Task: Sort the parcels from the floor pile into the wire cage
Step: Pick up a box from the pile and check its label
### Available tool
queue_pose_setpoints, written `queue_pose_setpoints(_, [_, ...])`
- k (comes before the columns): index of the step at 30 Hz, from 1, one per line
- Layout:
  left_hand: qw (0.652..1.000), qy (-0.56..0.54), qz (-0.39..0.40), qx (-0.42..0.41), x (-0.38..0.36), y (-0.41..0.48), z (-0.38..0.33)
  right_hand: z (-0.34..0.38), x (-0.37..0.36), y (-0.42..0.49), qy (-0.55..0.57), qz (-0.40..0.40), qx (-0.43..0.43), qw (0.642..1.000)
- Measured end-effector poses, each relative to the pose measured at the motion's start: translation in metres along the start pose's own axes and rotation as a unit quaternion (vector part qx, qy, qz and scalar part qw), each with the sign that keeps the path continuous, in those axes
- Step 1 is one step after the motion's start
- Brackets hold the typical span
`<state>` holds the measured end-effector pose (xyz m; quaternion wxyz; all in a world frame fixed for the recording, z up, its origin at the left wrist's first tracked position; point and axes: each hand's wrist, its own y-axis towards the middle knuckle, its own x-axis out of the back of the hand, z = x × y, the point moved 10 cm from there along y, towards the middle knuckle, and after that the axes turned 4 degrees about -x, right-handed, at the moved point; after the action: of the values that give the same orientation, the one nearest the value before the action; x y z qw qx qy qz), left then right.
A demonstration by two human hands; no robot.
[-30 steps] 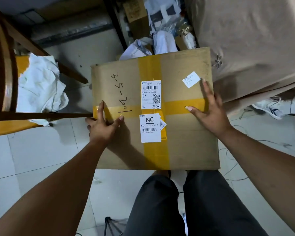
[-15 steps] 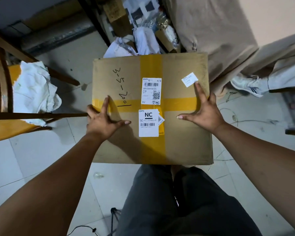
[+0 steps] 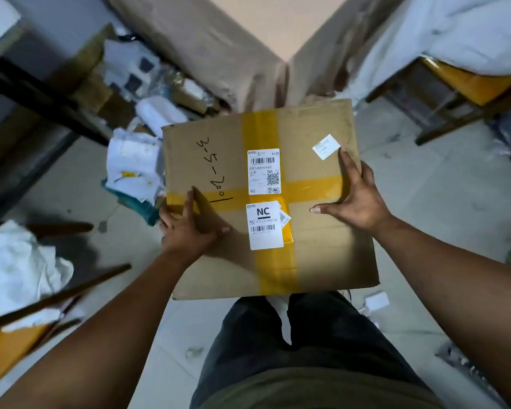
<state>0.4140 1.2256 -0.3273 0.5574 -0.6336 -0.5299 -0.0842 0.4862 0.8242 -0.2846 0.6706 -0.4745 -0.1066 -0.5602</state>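
Observation:
A large cardboard box crossed with yellow tape and bearing white shipping labels is held in the air in front of my legs. My left hand grips its left edge, thumb and forefinger on top and the other fingers curled over the side. My right hand grips the right edge, with the thumb lying across the top. The floor pile of parcels, white bags and small cartons, lies behind and to the left of the box. No wire cage is in view.
A table draped in beige cloth stands straight ahead. A wooden chair with white cloth is at the left. Another yellow-seated chair stands at the right under white fabric. Scraps of paper lie on the tiled floor.
The box and both hands have swung to the right, away from the floor pile. The view turned with them, bringing the table corner and the right chair into sight. Both grips are unchanged.

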Motion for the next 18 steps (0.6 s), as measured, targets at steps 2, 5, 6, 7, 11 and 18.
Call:
queue_pose_setpoints(2, [0.999,0.024,0.016,-0.039,-0.007,0.0,-0.033,-0.03,0.022,-0.025,0.022,-0.032,-0.035,0.999])
queue_pose_setpoints(5, [0.992,0.045,0.048,-0.109,-0.017,-0.002,-0.087,-0.075,0.054,-0.064,0.06,-0.08,-0.074,0.992])
queue_pose_setpoints(6, [0.988,0.056,0.056,-0.132,-0.021,-0.003,-0.107,-0.09,0.064,-0.076,0.077,-0.098,-0.084,0.989])
queue_pose_setpoints(7, [0.984,0.07,0.061,-0.153,-0.025,-0.004,-0.128,-0.105,0.075,-0.089,0.095,-0.118,-0.093,0.984])
queue_pose_setpoints(11, [0.964,0.111,0.084,-0.225,-0.051,-0.014,-0.221,-0.169,0.114,-0.137,0.15,-0.19,-0.132,0.961])
queue_pose_setpoints(18, [0.92,0.189,0.118,-0.322,-0.126,-0.053,-0.406,-0.298,0.185,-0.21,0.233,-0.277,-0.211,0.908])
